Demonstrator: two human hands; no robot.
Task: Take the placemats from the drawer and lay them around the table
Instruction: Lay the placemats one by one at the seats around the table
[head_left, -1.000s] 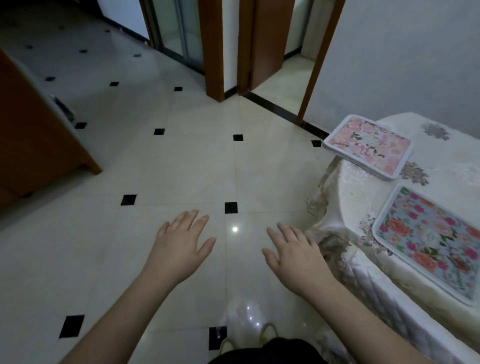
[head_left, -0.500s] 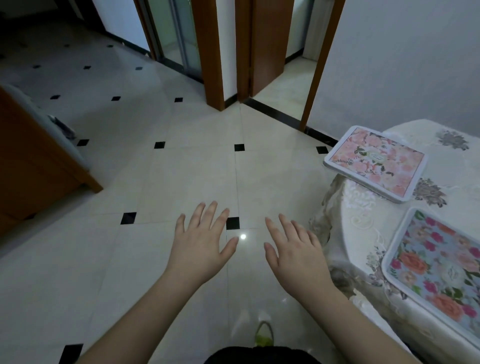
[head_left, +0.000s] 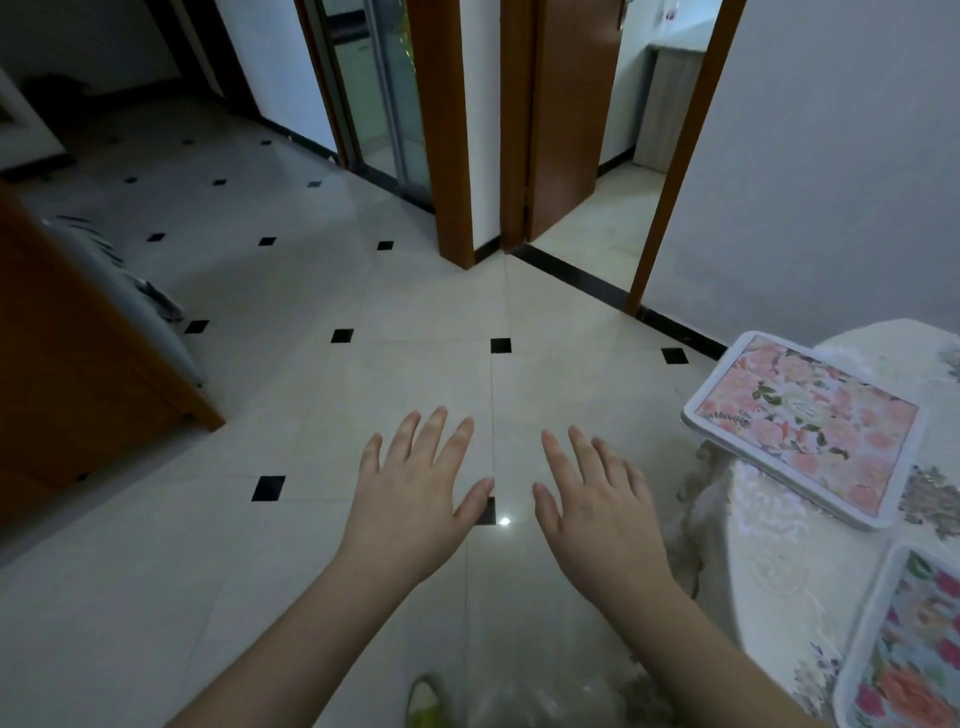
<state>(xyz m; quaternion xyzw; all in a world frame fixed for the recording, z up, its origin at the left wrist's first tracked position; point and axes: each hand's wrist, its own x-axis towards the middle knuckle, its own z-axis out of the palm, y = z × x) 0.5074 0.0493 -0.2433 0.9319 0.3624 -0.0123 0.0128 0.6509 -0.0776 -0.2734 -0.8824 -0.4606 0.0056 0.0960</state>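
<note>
Head view: over the last second the view has lifted and swung left, away from the counter (head_left: 810, 561). The pink floral placemat (head_left: 802, 426), which sat higher in the picture a second ago, now lies at mid-right, and the brighter floral placemat (head_left: 904, 660) has slid almost out at the lower right corner, only its left part showing. More of the 2 wooden doorways (head_left: 566, 130) and the far floor (head_left: 311, 415) has come into sight. Both hands have risen in the picture and drawn closer together.

I read this as the person walking away from the counter with 2 placemats already laid, either heading back for more or finished with this side; the drawer is not in sight, so I cannot tell which.

The pink placemat rests on the counter's cloth with its near corner overhanging the edge. The brighter one lies flat nearer the person, apart from the first.

The left hand (head_left: 415, 493) is held out over the floor, palm down, fingers spread and straight, carrying nothing. The right hand (head_left: 597, 509) mirrors it just beside, also flat, spread and empty, its thumb close to the left thumb without touching. It is near the counter's draped edge but clear of it. Both forearms reach forward from the bottom of the picture. A yellow-green shoe tip (head_left: 423, 701) shows below.
</note>
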